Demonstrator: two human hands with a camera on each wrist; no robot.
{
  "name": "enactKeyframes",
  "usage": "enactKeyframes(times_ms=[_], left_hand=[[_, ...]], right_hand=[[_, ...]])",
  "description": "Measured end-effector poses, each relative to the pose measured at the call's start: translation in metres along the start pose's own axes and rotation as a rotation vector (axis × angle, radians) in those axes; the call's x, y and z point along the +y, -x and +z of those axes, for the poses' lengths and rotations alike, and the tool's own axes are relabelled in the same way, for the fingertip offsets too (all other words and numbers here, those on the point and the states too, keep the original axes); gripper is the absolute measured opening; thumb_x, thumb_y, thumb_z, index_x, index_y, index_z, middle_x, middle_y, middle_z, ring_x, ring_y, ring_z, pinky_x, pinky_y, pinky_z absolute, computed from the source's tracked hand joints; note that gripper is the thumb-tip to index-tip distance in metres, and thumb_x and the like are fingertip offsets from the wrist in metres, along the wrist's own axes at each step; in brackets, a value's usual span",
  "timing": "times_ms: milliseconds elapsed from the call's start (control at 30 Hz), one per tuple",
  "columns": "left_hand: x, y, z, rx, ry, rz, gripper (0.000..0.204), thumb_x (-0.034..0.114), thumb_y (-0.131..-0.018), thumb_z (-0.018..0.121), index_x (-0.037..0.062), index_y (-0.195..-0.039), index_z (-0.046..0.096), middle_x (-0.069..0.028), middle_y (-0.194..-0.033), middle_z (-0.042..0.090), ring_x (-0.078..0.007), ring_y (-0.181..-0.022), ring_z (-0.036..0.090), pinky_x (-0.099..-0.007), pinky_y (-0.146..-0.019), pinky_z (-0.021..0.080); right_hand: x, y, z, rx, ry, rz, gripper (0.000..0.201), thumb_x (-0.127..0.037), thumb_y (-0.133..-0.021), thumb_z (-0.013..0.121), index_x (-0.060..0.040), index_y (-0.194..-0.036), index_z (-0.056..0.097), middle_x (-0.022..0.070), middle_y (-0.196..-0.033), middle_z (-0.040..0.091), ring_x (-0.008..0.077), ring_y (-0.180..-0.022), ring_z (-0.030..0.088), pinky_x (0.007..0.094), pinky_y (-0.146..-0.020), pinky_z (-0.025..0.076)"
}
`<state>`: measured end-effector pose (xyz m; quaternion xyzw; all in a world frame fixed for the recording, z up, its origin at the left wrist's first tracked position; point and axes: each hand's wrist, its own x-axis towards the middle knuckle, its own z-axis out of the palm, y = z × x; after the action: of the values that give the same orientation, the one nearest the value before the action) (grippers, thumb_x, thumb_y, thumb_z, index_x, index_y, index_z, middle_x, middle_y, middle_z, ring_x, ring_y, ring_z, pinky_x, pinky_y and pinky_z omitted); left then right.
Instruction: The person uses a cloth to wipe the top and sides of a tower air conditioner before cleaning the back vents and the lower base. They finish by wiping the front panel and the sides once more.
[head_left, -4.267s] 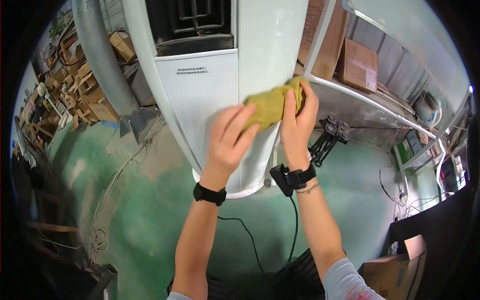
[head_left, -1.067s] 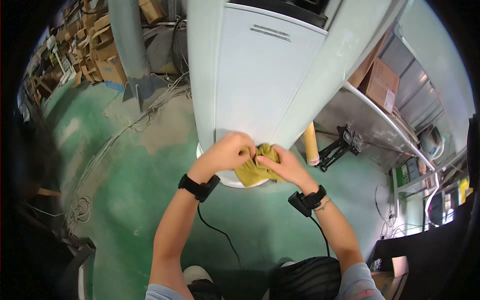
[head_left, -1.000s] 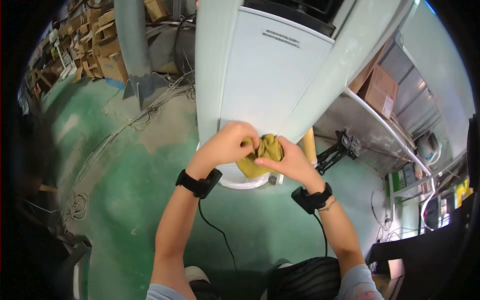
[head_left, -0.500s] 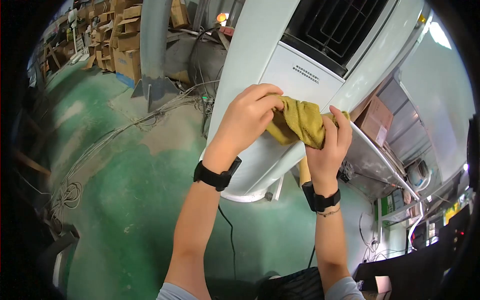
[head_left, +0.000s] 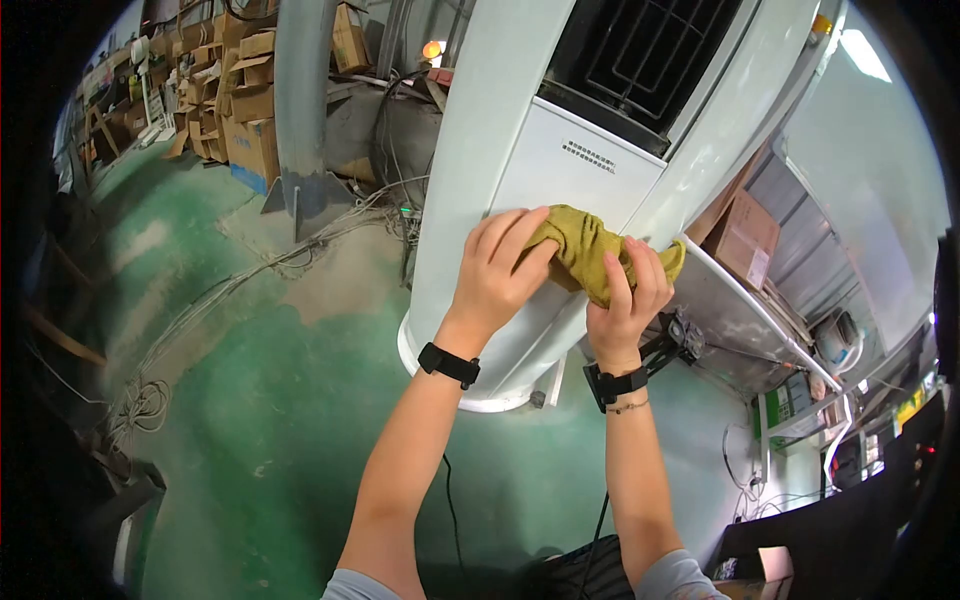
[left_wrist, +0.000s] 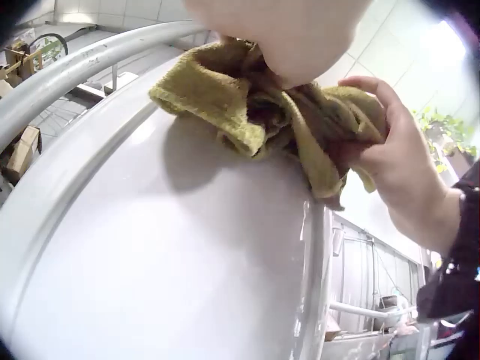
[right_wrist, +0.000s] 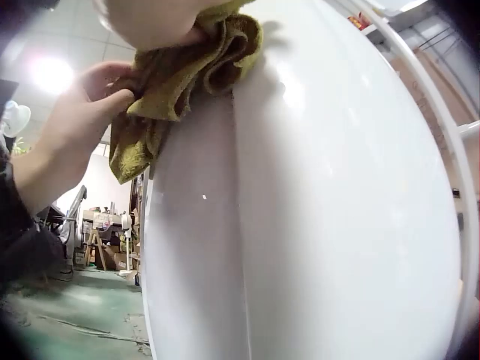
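Note:
A crumpled yellow-green cloth [head_left: 580, 240] lies against the front of a tall white cabinet [head_left: 560, 170], just below its label and dark grille. My left hand [head_left: 505, 255] covers the cloth's left part, fingers laid over it and pinching it in the right wrist view [right_wrist: 67, 142]. Beside it, my right hand [head_left: 625, 275] grips the right end, fingers curled round the cloth [left_wrist: 225, 97] in the left wrist view [left_wrist: 405, 172]. Both wrist views show the cloth [right_wrist: 187, 75] bunched on the cabinet's smooth curved skin [right_wrist: 315, 225].
A metal shelf [head_left: 740, 300] with a cardboard box [head_left: 745, 240] stands right of the cabinet. A grey column [head_left: 300, 100] and stacked cartons [head_left: 240, 130] are at the back left. Cables [head_left: 200, 310] trail over the green floor. A black stand [head_left: 670, 340] sits by the cabinet's base.
A second ago both hands held the cloth low by the cabinet's base. They have risen with it to the panel under the grille, and the left fingers now lie flatter.

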<state>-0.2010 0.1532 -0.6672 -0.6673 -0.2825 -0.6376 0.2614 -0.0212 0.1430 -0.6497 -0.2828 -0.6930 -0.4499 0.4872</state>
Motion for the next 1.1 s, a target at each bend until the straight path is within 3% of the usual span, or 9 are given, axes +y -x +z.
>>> enactKeyframes(times_ms=[67,267,333,467,667,767,967,1000,1100], left_hand=[[0.003,0.007,0.001,-0.011,0.023,-0.064,0.024,0.007,-0.075,0.068,0.0088,-0.100,0.064,-0.0084,-0.133,0.052,-0.0284,-0.116,0.052,-0.0420,-0.092,0.046],[-0.016,0.032,0.010,-0.061,-0.063,0.014,0.033,0.009,-0.073,0.072,0.0189,-0.104,0.065,-0.0072,-0.140,0.046,-0.0307,-0.120,0.049,-0.0435,-0.093,0.045],[-0.017,0.034,0.011,-0.041,-0.031,0.001,0.033,0.009,-0.074,0.072,0.0198,-0.104,0.066,-0.0073,-0.139,0.046,-0.0309,-0.120,0.049,-0.0434,-0.092,0.045],[-0.015,0.036,0.002,-0.067,0.074,-0.059,0.031,0.009,-0.074,0.072,0.0197,-0.103,0.067,-0.0073,-0.138,0.047,-0.0307,-0.120,0.049,-0.0435,-0.093,0.046],[-0.018,0.024,0.002,-0.117,-0.080,-0.032,0.034,0.002,-0.074,0.068,0.0165,-0.104,0.067,-0.0115,-0.137,0.047,-0.0335,-0.118,0.048,-0.0402,-0.098,0.046],[-0.015,0.004,-0.001,-0.042,-0.108,-0.091,0.048,-0.008,-0.071,0.066,0.0199,-0.110,0.068,-0.0070,-0.139,0.044,-0.0290,-0.113,0.050,-0.0350,-0.087,0.053],[-0.008,-0.043,-0.005,0.163,-0.106,-0.157,0.046,-0.009,-0.070,0.065,0.0117,-0.111,0.068,-0.0096,-0.138,0.043,-0.0331,-0.114,0.049,-0.0374,-0.093,0.050],[-0.008,-0.049,-0.004,0.178,-0.078,-0.180,0.041,-0.010,-0.071,0.063,0.0060,-0.109,0.068,-0.0119,-0.138,0.044,-0.0344,-0.119,0.049,-0.0388,-0.098,0.048],[-0.010,-0.048,0.005,0.086,-0.063,-0.227,0.035,-0.010,-0.073,0.062,0.0028,-0.105,0.068,-0.0143,-0.135,0.048,-0.0335,-0.121,0.051,-0.0398,-0.097,0.048]], right_hand=[[-0.001,0.004,-0.001,-0.050,0.010,0.017,0.058,0.004,-0.071,0.065,-0.0198,-0.124,0.058,0.0085,-0.131,0.055,0.0268,-0.121,0.052,0.0403,-0.087,0.035],[0.007,0.027,0.005,-0.150,0.011,-0.006,0.063,-0.001,-0.071,0.067,-0.0266,-0.128,0.058,0.0135,-0.141,0.044,0.0316,-0.125,0.047,0.0441,-0.088,0.038],[0.007,0.038,0.002,-0.238,-0.038,0.001,0.065,-0.009,-0.069,0.072,-0.0305,-0.128,0.058,0.0159,-0.147,0.037,0.0338,-0.128,0.044,0.0454,-0.088,0.039],[0.004,0.045,-0.009,-0.381,-0.081,0.010,0.063,-0.010,-0.073,0.071,-0.0296,-0.131,0.057,0.0157,-0.147,0.038,0.0323,-0.129,0.044,0.0453,-0.089,0.040],[0.010,0.024,-0.007,-0.205,0.088,0.007,0.060,0.001,-0.075,0.065,-0.0244,-0.129,0.060,0.0138,-0.139,0.047,0.0292,-0.119,0.050,0.0389,-0.089,0.041],[0.003,-0.002,-0.008,-0.104,0.082,0.036,0.054,0.006,-0.076,0.063,-0.0179,-0.125,0.064,0.0157,-0.138,0.048,0.0309,-0.119,0.050,0.0403,-0.094,0.041],[-0.008,-0.051,0.006,0.095,-0.005,0.026,0.050,0.014,-0.079,0.055,-0.0094,-0.121,0.066,0.0182,-0.138,0.046,0.0363,-0.128,0.045,0.0447,-0.104,0.039],[-0.005,-0.054,0.010,0.073,0.003,0.055,0.046,0.009,-0.079,0.061,-0.0105,-0.120,0.066,0.0152,-0.139,0.048,0.0398,-0.128,0.044,0.0464,-0.104,0.039],[-0.004,-0.052,0.020,-0.062,0.036,0.088,0.047,0.006,-0.079,0.058,-0.0083,-0.124,0.063,0.0157,-0.143,0.046,0.0406,-0.132,0.042,0.0476,-0.105,0.037]])
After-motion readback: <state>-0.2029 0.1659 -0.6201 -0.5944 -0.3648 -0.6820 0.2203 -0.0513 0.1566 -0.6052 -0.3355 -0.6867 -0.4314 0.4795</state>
